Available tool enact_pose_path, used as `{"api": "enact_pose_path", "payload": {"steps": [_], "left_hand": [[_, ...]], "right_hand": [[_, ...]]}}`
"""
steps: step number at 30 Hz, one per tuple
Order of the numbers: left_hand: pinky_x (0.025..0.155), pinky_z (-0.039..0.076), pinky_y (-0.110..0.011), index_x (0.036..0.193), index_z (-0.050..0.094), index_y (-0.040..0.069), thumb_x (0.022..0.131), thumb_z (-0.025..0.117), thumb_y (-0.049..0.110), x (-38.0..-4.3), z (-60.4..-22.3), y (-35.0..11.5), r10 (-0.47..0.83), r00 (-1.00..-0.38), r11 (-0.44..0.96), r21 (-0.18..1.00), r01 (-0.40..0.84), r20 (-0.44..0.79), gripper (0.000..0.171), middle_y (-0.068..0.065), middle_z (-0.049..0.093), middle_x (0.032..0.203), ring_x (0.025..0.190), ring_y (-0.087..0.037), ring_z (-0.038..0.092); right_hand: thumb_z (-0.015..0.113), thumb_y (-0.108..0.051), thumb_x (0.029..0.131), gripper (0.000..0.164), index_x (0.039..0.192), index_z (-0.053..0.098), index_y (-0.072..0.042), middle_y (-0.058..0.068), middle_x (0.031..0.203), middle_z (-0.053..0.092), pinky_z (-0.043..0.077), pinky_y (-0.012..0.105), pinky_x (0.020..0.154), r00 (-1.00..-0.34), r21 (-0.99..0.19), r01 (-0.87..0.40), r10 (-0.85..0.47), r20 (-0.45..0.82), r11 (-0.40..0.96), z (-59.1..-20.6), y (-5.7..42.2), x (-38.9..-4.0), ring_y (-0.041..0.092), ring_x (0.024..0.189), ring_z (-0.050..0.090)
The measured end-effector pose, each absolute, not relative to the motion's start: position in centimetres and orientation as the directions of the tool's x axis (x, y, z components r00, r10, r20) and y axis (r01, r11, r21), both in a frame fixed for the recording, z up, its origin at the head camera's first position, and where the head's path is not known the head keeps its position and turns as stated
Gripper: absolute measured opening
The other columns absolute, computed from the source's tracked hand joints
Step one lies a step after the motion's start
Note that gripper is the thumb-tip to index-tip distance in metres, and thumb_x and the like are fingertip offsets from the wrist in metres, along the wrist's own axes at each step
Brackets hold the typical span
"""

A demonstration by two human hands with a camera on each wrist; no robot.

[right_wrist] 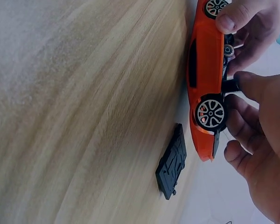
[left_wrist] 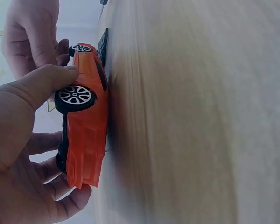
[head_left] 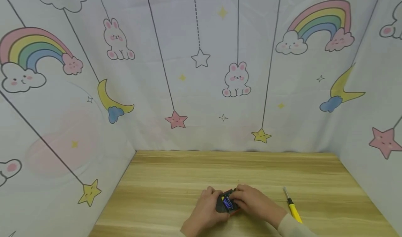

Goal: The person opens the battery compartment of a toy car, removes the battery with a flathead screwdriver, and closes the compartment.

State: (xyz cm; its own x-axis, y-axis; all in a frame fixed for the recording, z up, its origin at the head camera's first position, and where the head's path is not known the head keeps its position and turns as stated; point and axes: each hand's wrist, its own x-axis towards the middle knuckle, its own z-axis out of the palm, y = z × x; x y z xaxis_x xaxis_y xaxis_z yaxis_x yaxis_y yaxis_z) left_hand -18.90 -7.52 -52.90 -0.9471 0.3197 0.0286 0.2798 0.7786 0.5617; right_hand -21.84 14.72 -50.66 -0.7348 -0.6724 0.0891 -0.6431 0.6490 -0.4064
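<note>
An orange toy car (left_wrist: 87, 135) lies upside down low over the wooden table, its wheels and dark underside facing up. My left hand (head_left: 205, 209) grips it by one end, with the thumb along its side near a wheel. Blue batteries (head_left: 227, 202) sit in the open compartment in its underside. Over that compartment, my right hand (head_left: 252, 200) pinches a small dark cylinder (right_wrist: 231, 86), which looks like a battery, between thumb and fingers. How far it sits inside the compartment is hidden by the car's side.
A black battery cover (right_wrist: 171, 163) lies on the table just beyond the car. To the right of my hands is a screwdriver (head_left: 292, 207) with a yellow handle. Printed white cloth (head_left: 207, 90) hangs around the wooden table (head_left: 163, 174) at the back and sides.
</note>
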Motion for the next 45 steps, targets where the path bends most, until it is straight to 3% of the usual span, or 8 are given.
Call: {"api": "enact_pose_path", "payload": {"steps": [5,11,15,19,28,41,45], "left_hand": [[0.075,0.042,-0.027,0.134,0.063,0.008,0.070,0.089,0.042,-18.9,-52.8,-7.5,0.319,-0.948,0.782,0.557,0.279,0.028,0.076,0.002,0.050,0.108,0.094,-0.015,0.043],[0.074,0.042,-0.027,0.134,0.063,0.007,0.070,0.089,0.042,-18.8,-52.7,-7.4,0.330,-0.944,0.770,0.572,0.284,0.025,0.077,0.002,0.050,0.107,0.093,-0.015,0.043],[0.073,0.041,-0.026,0.133,0.063,0.006,0.070,0.089,0.040,-18.7,-52.7,-7.4,0.326,-0.944,0.762,0.580,0.288,0.039,0.076,0.003,0.049,0.106,0.093,-0.015,0.042],[0.074,0.042,-0.026,0.133,0.063,0.005,0.070,0.089,0.039,-18.8,-52.7,-7.4,0.319,-0.946,0.761,0.582,0.288,0.053,0.076,0.003,0.048,0.105,0.093,-0.014,0.042],[0.073,0.041,-0.026,0.132,0.064,0.005,0.070,0.088,0.040,-18.8,-52.7,-7.3,0.320,-0.946,0.771,0.565,0.294,0.055,0.076,0.002,0.049,0.104,0.092,-0.015,0.042],[0.075,0.043,-0.028,0.132,0.064,0.006,0.069,0.089,0.040,-18.8,-52.8,-7.5,0.310,-0.949,0.767,0.573,0.287,0.060,0.076,0.003,0.048,0.104,0.092,-0.014,0.042],[0.076,0.042,-0.028,0.133,0.064,0.007,0.068,0.089,0.042,-18.8,-53.0,-7.4,0.311,-0.949,0.766,0.579,0.279,0.047,0.078,0.003,0.049,0.104,0.093,-0.014,0.042]], "right_hand": [[0.065,-0.019,0.101,0.016,0.111,0.076,-0.024,-0.014,0.096,0.061,0.052,0.027,0.074,-0.728,-0.389,-0.659,-0.675,0.118,0.643,-50.4,14.6,-21.5,-0.003,0.083,0.051],[0.073,-0.027,0.095,0.012,0.106,0.076,-0.026,-0.014,0.097,0.064,0.054,0.031,0.075,-0.731,-0.356,-0.666,-0.669,0.134,0.656,-50.4,14.6,-21.5,-0.001,0.085,0.057],[0.079,-0.031,0.089,0.007,0.091,0.073,-0.027,-0.016,0.092,0.065,0.054,0.030,0.073,-0.743,-0.306,-0.662,-0.652,0.149,0.685,-50.3,14.4,-21.7,-0.001,0.083,0.058],[0.080,-0.029,0.088,0.016,0.082,0.066,-0.028,-0.017,0.084,0.062,0.051,0.027,0.067,-0.757,-0.278,-0.649,-0.637,0.145,0.708,-50.1,14.1,-21.8,-0.003,0.075,0.054],[0.081,-0.025,0.082,0.018,0.096,0.073,-0.017,-0.007,0.087,0.068,0.055,0.032,0.070,-0.778,-0.186,-0.628,-0.618,0.116,0.756,-50.0,13.6,-21.5,0.006,0.077,0.062],[0.075,-0.025,0.085,0.009,0.093,0.073,-0.021,-0.016,0.085,0.061,0.050,0.026,0.067,-0.870,-0.310,-0.493,-0.466,0.160,0.813,-50.6,14.8,-21.3,-0.002,0.074,0.051],[0.076,-0.023,0.088,0.012,0.100,0.073,-0.021,-0.017,0.085,0.059,0.046,0.025,0.064,-0.894,-0.363,-0.447,-0.417,0.164,0.817,-50.4,15.7,-20.8,-0.002,0.071,0.048]]}}
